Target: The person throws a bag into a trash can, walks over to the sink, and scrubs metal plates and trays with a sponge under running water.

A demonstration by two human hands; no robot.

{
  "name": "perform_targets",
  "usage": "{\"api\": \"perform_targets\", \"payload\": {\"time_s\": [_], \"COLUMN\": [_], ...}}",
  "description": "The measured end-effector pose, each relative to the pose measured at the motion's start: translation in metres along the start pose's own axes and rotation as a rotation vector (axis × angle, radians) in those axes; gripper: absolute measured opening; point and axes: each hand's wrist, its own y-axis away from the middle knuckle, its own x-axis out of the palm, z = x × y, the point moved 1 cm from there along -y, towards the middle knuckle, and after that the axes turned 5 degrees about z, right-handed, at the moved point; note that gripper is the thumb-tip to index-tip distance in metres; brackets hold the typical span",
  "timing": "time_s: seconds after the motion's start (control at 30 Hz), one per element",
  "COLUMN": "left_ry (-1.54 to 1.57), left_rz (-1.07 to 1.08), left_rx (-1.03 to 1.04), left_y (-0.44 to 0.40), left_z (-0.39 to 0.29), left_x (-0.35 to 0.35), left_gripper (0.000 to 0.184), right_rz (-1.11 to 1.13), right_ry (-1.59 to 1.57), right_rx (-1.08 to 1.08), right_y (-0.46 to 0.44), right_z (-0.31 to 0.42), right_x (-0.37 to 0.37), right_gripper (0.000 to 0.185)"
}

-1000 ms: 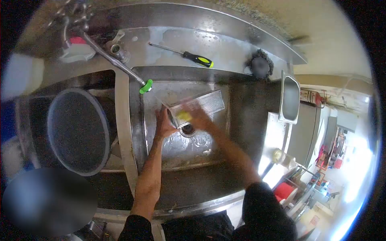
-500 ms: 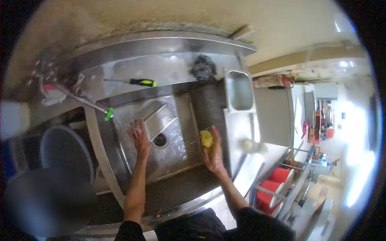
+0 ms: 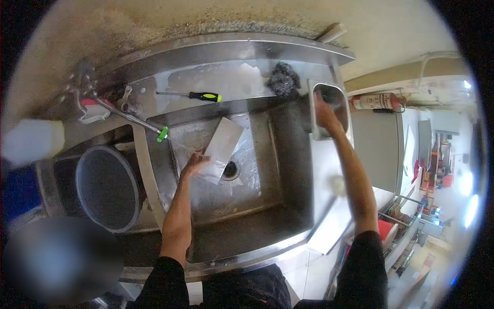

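Observation:
My left hand grips the left edge of a flat rectangular metal plate, fingers closed on it. The plate is tilted inside the steel sink, beside the drain. My right hand reaches into a small rectangular metal pan on the right ledge. Its fingers are blurred and partly hidden, and the yellow sponge seen earlier does not show. A tap spout with a green end points over the sink's left side, and a thin stream of water seems to leave it.
A screwdriver and a dark scouring pad lie on the back ledge. A round grey tub stands in the left basin. A fire extinguisher is beyond the pan, and red containers stand lower right.
My left hand has taken hold of the plate, which now shows a plain face instead of a ribbed one. My right hand has moved from above the sink up and right into the pan.

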Motion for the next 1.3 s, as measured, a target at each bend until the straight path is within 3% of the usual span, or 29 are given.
{"api": "perform_targets", "payload": {"time_s": [0.03,0.07,0.13,0.23,0.27,0.3,0.33,0.37,0.4,0.43,0.5,0.53,0.57,0.6,0.63,0.67,0.7,0.77,0.83,0.87,0.9,0.97,1.0,1.03,1.1,1.13,1.17,1.23,1.3], "left_ry": [-0.022,-0.358,-0.292,-0.301,-0.275,-0.250,-0.270,-0.268,-0.479,-0.690,-0.782,-0.813,-0.841,-0.655,-0.645,-0.677,-0.718,-0.659,-0.826,-0.757,-0.755,-0.728,-0.715,-0.717,-0.803,-0.798,-0.801,-0.810,-0.504], "left_rz": [-0.057,-0.314,-0.412,-0.615,-0.682,-0.751,-0.807,-0.814,-0.843,-0.861,-0.917,-0.683,-0.442,-0.665,-0.659,-0.735,-0.812,-0.771,-0.914,-0.867,-0.879,-0.919,-0.871,-0.859,-0.740,-0.739,-0.744,-0.750,-0.909], "left_rx": [-0.048,0.228,0.181,0.095,0.056,0.021,0.007,0.006,-0.001,-0.010,0.039,-0.055,-0.149,0.153,0.141,0.117,0.100,0.017,-0.022,-0.083,-0.077,-0.013,-0.010,-0.023,-0.207,-0.208,-0.190,-0.167,0.343], "left_y": [-0.002,-0.016,0.008,0.027,0.034,0.038,0.040,0.032,0.019,0.010,0.005,0.007,0.008,-0.015,-0.012,-0.005,-0.002,-0.008,-0.014,-0.006,-0.004,0.004,0.008,0.007,-0.005,-0.005,-0.006,-0.021,-0.051], "left_z": [0.017,0.058,0.032,0.036,0.031,0.023,0.013,0.024,0.042,0.056,0.040,0.025,0.024,0.096,0.092,0.072,0.060,0.057,0.062,0.050,0.041,0.030,0.029,0.038,0.059,0.060,0.058,0.066,0.124], "left_x": [0.004,0.019,0.030,0.055,0.060,0.062,0.062,0.060,0.060,0.061,0.049,0.040,0.032,0.043,0.045,0.048,0.047,0.052,0.056,0.052,0.049,0.048,0.048,0.052,0.057,0.060,0.058,0.054,0.063], "left_gripper": [0.079,0.072,0.072,0.066,0.064,0.062,0.051,0.051,0.047,0.042,0.036,0.036,0.037,0.036,0.036,0.036,0.036,0.036,0.035,0.034,0.034,0.032,0.032,0.032,0.030,0.030,0.030,0.030,0.034], "right_rz": [-0.049,-0.098,-0.188,-0.403,-0.445,-0.570,-0.404,-0.212,-0.401,-0.378,-0.326,-0.200,-0.204,-0.089,0.039,0.193,0.296,-0.417,-0.280,-0.002,-0.012,-0.331,-0.566,-0.552,-0.204,-0.118,-0.079,-0.178,-0.293], "right_ry": [-0.051,-0.100,-0.535,-0.961,-1.091,-0.805,-0.821,-0.650,-0.704,-0.601,-0.721,-0.468,-0.478,-0.523,-0.557,-0.762,-0.736,-0.100,0.199,-0.439,-0.431,0.311,-0.084,-0.093,-0.465,-0.362,-0.385,0.368,-0.214], "right_rx": [-0.100,-0.204,0.065,0.242,0.225,0.160,0.238,0.360,0.047,-0.048,-0.130,-0.288,-0.281,-0.380,-0.490,-0.443,-0.060,-0.121,-0.499,-0.555,-0.559,-0.134,-0.179,-0.178,-0.085,-0.207,-0.337,-0.406,-0.198], "right_y": [-0.001,-0.005,0.012,0.055,0.065,0.069,0.072,0.063,0.050,0.036,0.028,0.033,0.025,0.015,0.007,-0.011,-0.040,-0.034,0.005,0.017,0.009,-0.011,-0.025,-0.014,0.011,0.033,0.058,0.055,0.009], "right_z": [-0.010,-0.010,0.022,0.129,0.152,0.169,0.225,0.265,0.292,0.329,0.383,0.402,0.405,0.403,0.391,0.373,0.364,0.376,0.400,0.398,0.389,0.366,0.351,0.359,0.380,0.392,0.398,0.380,0.347], "right_x": [0.003,0.005,-0.066,-0.164,-0.149,-0.095,-0.109,-0.065,-0.017,0.003,0.115,0.135,0.146,0.156,0.170,0.231,0.126,0.190,0.105,0.091,0.097,0.127,0.144,0.168,0.199,0.135,0.197,0.265,0.125], "right_gripper": [0.038,0.036,0.031,0.026,0.031,0.033,0.034,0.033,0.035,0.038,0.054,0.060,0.060,0.062,0.063,0.068,0.065,0.062,0.044,0.037,0.037,0.044,0.048,0.048,0.051,0.054,0.061,0.061,0.052]}}
